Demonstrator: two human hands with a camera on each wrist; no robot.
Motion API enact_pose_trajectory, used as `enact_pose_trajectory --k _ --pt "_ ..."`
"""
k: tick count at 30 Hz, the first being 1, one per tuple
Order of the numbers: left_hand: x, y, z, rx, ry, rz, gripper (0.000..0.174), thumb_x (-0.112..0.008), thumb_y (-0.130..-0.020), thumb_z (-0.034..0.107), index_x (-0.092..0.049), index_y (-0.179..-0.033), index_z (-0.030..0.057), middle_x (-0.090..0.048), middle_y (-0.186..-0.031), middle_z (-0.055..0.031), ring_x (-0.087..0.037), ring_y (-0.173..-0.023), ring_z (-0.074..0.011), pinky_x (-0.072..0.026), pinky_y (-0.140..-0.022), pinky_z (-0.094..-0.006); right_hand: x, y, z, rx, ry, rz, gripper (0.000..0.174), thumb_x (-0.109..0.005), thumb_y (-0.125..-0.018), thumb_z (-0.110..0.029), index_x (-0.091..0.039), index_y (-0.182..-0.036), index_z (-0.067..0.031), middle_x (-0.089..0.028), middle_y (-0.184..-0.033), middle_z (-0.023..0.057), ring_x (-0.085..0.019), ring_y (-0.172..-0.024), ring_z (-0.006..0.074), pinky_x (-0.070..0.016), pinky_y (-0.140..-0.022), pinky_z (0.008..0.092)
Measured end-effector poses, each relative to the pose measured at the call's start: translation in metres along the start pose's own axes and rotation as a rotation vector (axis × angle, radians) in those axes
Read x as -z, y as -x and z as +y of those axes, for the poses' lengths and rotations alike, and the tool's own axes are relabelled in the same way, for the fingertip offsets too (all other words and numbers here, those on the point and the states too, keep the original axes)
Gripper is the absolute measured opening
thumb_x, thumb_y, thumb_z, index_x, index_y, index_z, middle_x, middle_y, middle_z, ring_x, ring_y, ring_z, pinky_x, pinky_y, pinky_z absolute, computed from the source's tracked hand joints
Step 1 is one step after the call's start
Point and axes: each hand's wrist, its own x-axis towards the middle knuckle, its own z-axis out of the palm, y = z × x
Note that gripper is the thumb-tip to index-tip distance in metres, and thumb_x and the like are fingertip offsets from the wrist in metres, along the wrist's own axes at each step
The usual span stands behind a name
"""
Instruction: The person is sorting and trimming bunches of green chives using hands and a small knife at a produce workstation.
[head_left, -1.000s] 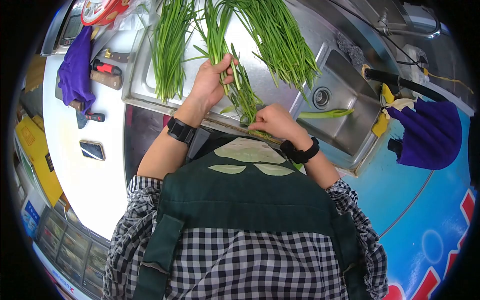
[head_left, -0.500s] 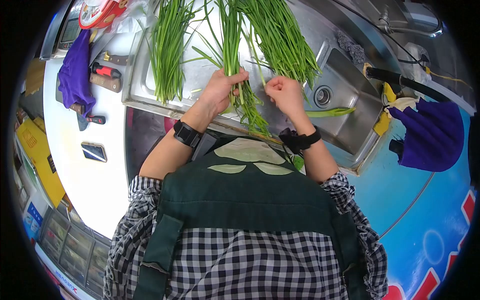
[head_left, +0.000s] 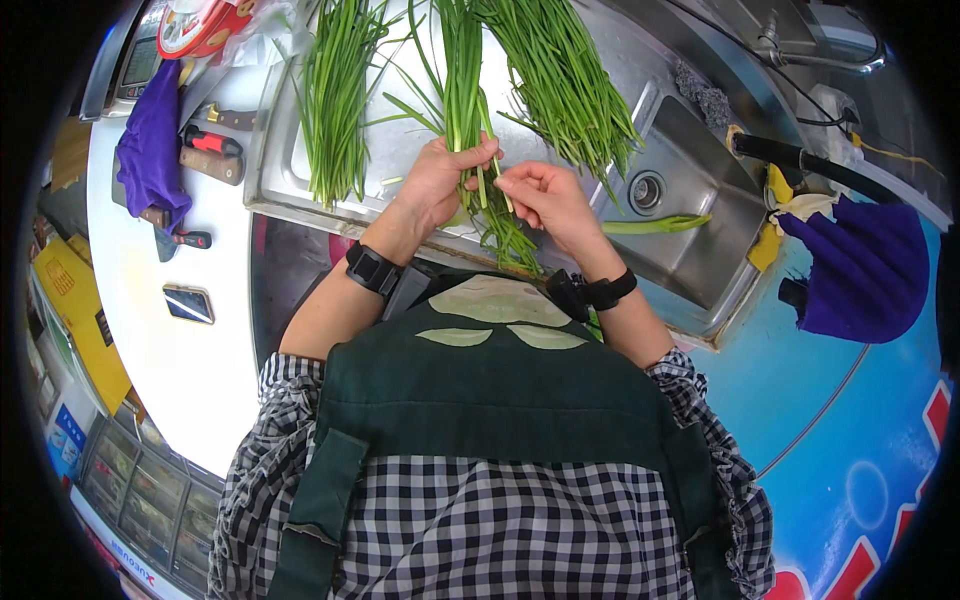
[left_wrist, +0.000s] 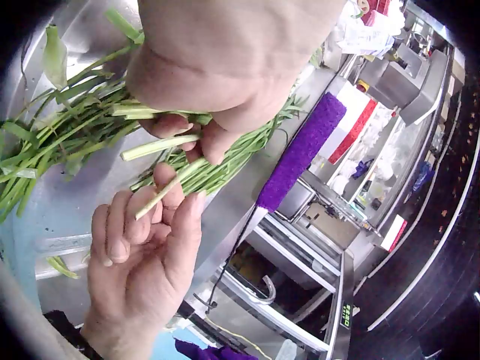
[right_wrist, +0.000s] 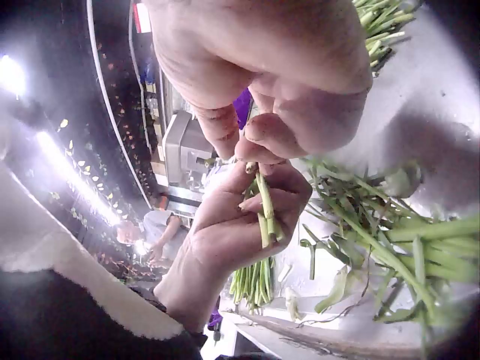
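Observation:
My left hand [head_left: 432, 182] grips a small bunch of garlic chives [head_left: 462, 85] near its stem ends, thumb across the front. Just to its right, my right hand [head_left: 555, 205] pinches a single chive stalk [left_wrist: 156, 202] between thumb and fingertips. In the right wrist view the pale cut ends of other stalks [right_wrist: 266, 206] poke out of the left hand's grasp. Below both hands, loose thin chive trimmings [head_left: 512, 245] lie at the counter's front edge. Larger chive piles rest on the steel drainboard, one on the left [head_left: 338, 110] and one on the right [head_left: 570, 90].
The sink basin [head_left: 725, 235] on the right holds a broad green leaf [head_left: 660, 226]. Knives [head_left: 212, 160], a purple cloth [head_left: 152, 140] and a phone [head_left: 187, 303] lie on the white table at left. A black-sleeved pole [head_left: 810, 170] crosses the sink's far right.
My right hand rose from the trimmings, swung right with a strand, then came back in beside the left hand. The left hand shifted slightly right and down with its bunch.

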Motion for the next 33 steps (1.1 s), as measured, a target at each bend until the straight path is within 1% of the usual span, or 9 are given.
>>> enact_pose_trajectory --k 8,11,17,20,22,23,25,28,33 --pt "0.000 0.001 -0.001 -0.044 0.016 0.062 0.013 -0.068 -0.083 0.012 -0.059 -0.090 0.0063 -0.063 -0.083 -0.0059 -0.053 -0.069 -0.0092 -0.0359 -0.055 -0.0214 0.002 -0.004 0.013 0.095 0.149 -0.024 0.015 -0.060 -0.090 -0.018 -0.065 -0.092 -0.0039 -0.052 -0.064 -0.0060 -0.042 -0.053 0.0010 -0.0304 -0.046 0.0179" --pt "0.002 -0.001 -0.001 -0.047 0.014 0.052 0.011 -0.065 -0.086 0.012 -0.059 -0.093 0.0057 -0.064 -0.087 -0.0061 -0.055 -0.072 -0.0098 -0.0391 -0.056 -0.0211 -0.001 -0.003 0.016 0.115 0.194 -0.008 0.016 -0.060 -0.088 -0.015 -0.063 -0.086 -0.0001 -0.056 -0.064 -0.0026 -0.047 -0.054 0.0049 -0.0363 -0.050 0.0216" --pt "-0.005 0.003 -0.001 -0.019 0.114 0.052 0.009 -0.058 -0.090 0.009 -0.055 -0.097 0.0029 -0.063 -0.087 -0.0100 -0.058 -0.074 -0.0157 -0.0438 -0.058 -0.0240 -0.003 -0.005 0.024 0.230 0.468 0.148 0.017 -0.060 -0.084 -0.015 -0.063 -0.082 0.0020 -0.056 -0.059 0.0007 -0.049 -0.052 0.0088 -0.0390 -0.050 0.0266" --pt "0.001 -0.002 -0.012 -0.080 0.156 -0.018 0.006 -0.055 -0.092 0.007 -0.053 -0.096 0.0030 -0.062 -0.086 -0.0101 -0.058 -0.074 -0.0170 -0.0448 -0.059 -0.0248 -0.011 -0.006 0.025 0.217 0.425 0.285 0.017 -0.059 -0.081 -0.013 -0.062 -0.080 0.0034 -0.055 -0.055 0.0021 -0.050 -0.052 0.0107 -0.0390 -0.050 0.0279" --pt "0.000 -0.001 -0.016 -0.104 0.156 -0.008 0.004 -0.054 -0.092 0.006 -0.053 -0.095 0.0033 -0.061 -0.085 -0.0097 -0.058 -0.074 -0.0171 -0.0454 -0.060 -0.0251 -0.012 -0.010 0.030 0.145 0.221 0.378 0.016 -0.058 -0.080 -0.011 -0.063 -0.077 0.0038 -0.054 -0.054 0.0021 -0.049 -0.047 0.0110 -0.0368 -0.045 0.0268" --pt "-0.002 -0.001 -0.018 -0.129 0.156 0.002 0.003 -0.053 -0.092 0.006 -0.053 -0.094 0.0036 -0.061 -0.084 -0.0094 -0.058 -0.074 -0.0171 -0.0460 -0.061 -0.0254 -0.012 -0.011 0.032 0.146 0.220 0.379 0.016 -0.058 -0.080 -0.011 -0.063 -0.077 0.0038 -0.054 -0.054 0.0021 -0.049 -0.047 0.0110 -0.0368 -0.045 0.0268" --pt "-0.004 -0.001 -0.020 -0.129 0.169 0.032 0.003 -0.055 -0.091 0.006 -0.053 -0.093 0.0046 -0.062 -0.085 -0.0098 -0.059 -0.075 -0.0174 -0.0460 -0.061 -0.0259 -0.015 -0.009 0.027 0.000 -0.137 0.391 0.014 -0.057 -0.080 -0.008 -0.061 -0.074 0.0039 -0.050 -0.052 0.0010 -0.043 -0.041 0.0092 -0.0309 -0.038 0.0252" --pt "-0.006 -0.001 -0.024 -0.123 0.205 0.052 0.005 -0.058 -0.090 0.005 -0.053 -0.092 0.0057 -0.063 -0.085 -0.0102 -0.060 -0.076 -0.0175 -0.0463 -0.062 -0.0266 -0.018 -0.008 0.023 -0.024 -0.293 0.420 0.014 -0.056 -0.081 -0.007 -0.059 -0.072 0.0026 -0.046 -0.052 -0.0005 -0.036 -0.037 0.0071 -0.0250 -0.034 0.0236" --pt "-0.002 -0.001 -0.024 -0.125 0.224 0.076 0.004 -0.057 -0.091 0.006 -0.054 -0.093 0.0051 -0.063 -0.086 -0.0101 -0.060 -0.077 -0.0169 -0.0473 -0.063 -0.0271 0.003 -0.014 0.032 -0.047 -0.382 0.473 0.013 -0.055 -0.082 -0.007 -0.058 -0.075 0.0031 -0.045 -0.052 -0.0001 -0.035 -0.037 0.0074 -0.0247 -0.034 0.0241"
